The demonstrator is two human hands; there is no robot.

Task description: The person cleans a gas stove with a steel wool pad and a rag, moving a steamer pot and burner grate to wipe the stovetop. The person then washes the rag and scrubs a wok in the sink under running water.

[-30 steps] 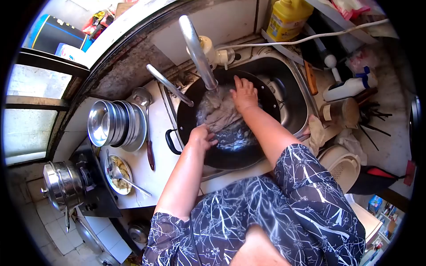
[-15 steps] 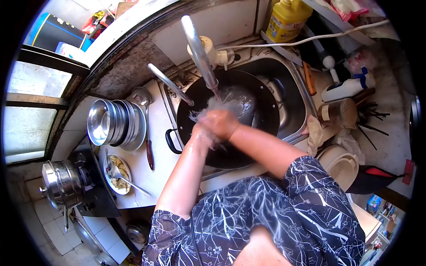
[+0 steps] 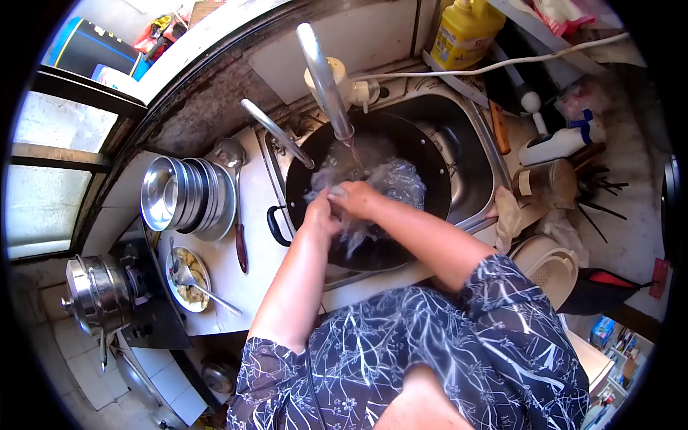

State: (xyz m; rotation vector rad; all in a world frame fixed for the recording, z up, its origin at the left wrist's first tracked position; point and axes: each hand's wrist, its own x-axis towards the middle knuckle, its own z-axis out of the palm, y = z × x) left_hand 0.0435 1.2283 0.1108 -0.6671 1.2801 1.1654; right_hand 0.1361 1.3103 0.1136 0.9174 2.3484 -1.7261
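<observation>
A large black wok [image 3: 438,183] with a handle at its left sits in the steel sink, and water runs into it from the metal faucet [image 3: 324,82]. Over the wok's left half my left hand [image 3: 324,213] and my right hand [image 3: 354,198] meet. Both look closed around a wet greyish cloth [image 3: 322,183], of which only a blurred part shows beside the fingers. Splashing water [image 3: 401,183] covers the wok's middle.
Left of the sink are stacked metal bowls [image 3: 163,193], a ladle [image 3: 240,215] and a plate of food with a spoon [image 3: 189,281]. A steel pot [image 3: 93,294] stands farther left. To the right are a yellow bottle [image 3: 462,36], a jar [image 3: 548,183] and a white colander [image 3: 552,269].
My right hand has moved left from the wok's far side to join my left hand. The cloth, spread under the faucet a second ago, is now bunched at my hands.
</observation>
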